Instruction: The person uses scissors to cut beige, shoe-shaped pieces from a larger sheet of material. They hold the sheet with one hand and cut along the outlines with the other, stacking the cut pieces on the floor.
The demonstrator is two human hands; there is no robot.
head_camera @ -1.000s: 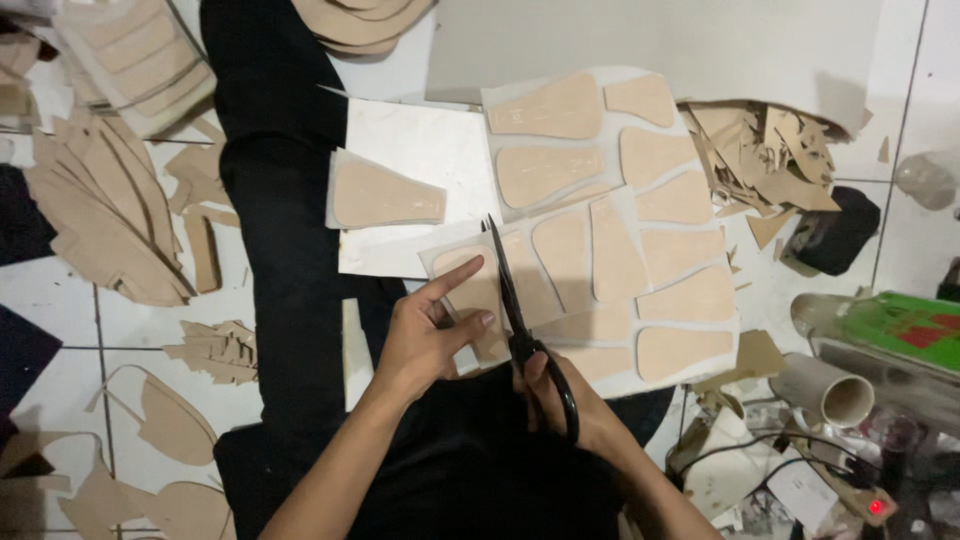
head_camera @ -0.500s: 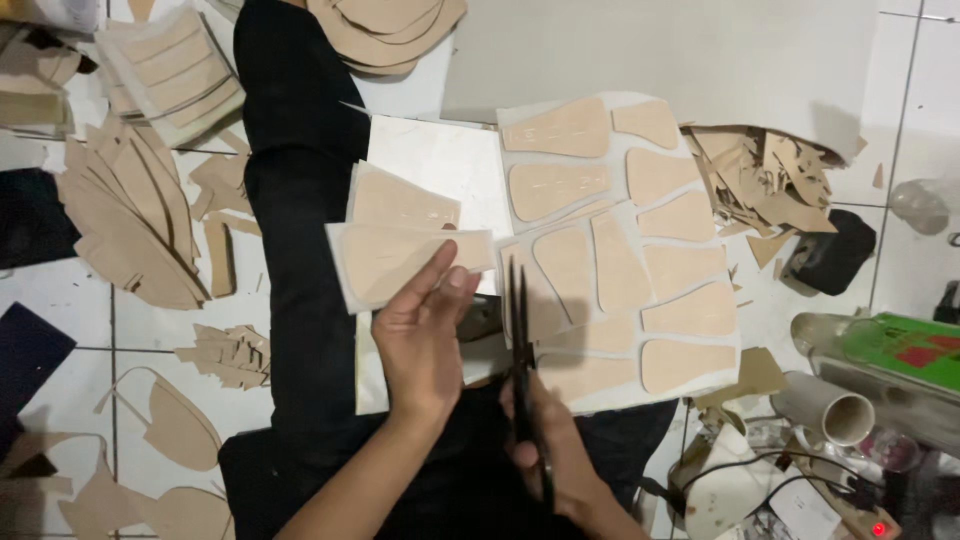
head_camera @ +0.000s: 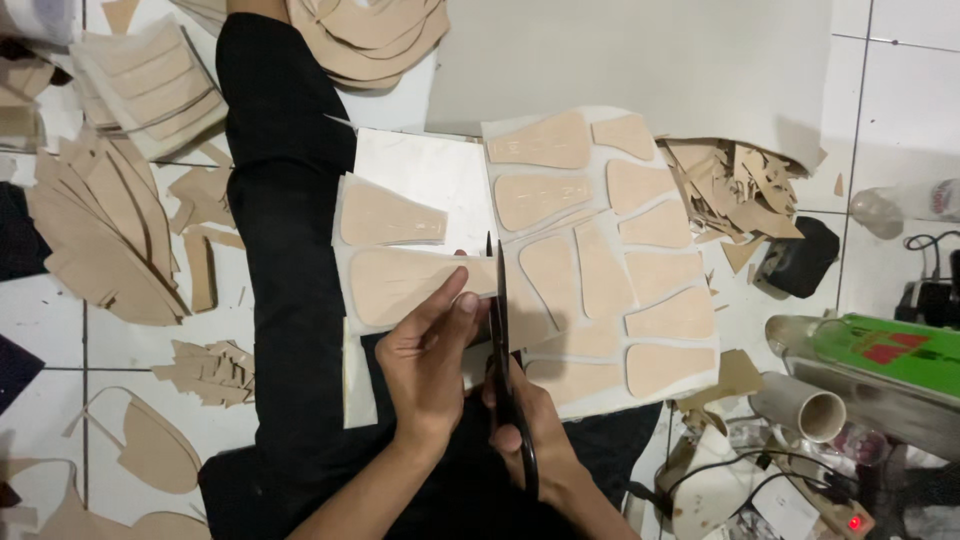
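At the far left we see fanned tan offcuts (head_camera: 95, 235) on the white tile floor (head_camera: 40, 320), with a stack of cut pieces (head_camera: 150, 85) above them and smaller scraps (head_camera: 215, 370) lower down. A black-clad leg (head_camera: 290, 200) runs down the frame beside them.

Over the leg lies a white sheet (head_camera: 430, 175) bearing tan shapes. The left hand (head_camera: 430, 365) rests on its cut-off left part, thumb and fingers pinching the edge of the strip (head_camera: 400, 285) that carries a long tan shape; another tan shape (head_camera: 385, 215) sits just above it. Just right of the thumb, black scissors (head_camera: 503, 340) stand nearly upright, blades close together and pointing away from us, their tip at the sheet's cut line. The right hand (head_camera: 535, 440) is closed through the handles, below the left hand and partly hidden by it.

Right of the blades the uncut part of the sheet (head_camera: 600, 250) shows about a dozen tan shapes in rows. Above it spreads a large pale board (head_camera: 640, 60). Further right sits a heap of tan trimmings (head_camera: 735, 185), a small black object (head_camera: 800, 260) just beside it. At the right edge we find a clear bottle (head_camera: 900, 205) lying down, a green box with a red mark (head_camera: 885, 355), a cardboard tube (head_camera: 800, 410) below it, and tangled cables (head_camera: 760, 475) near a small red light (head_camera: 852, 522).
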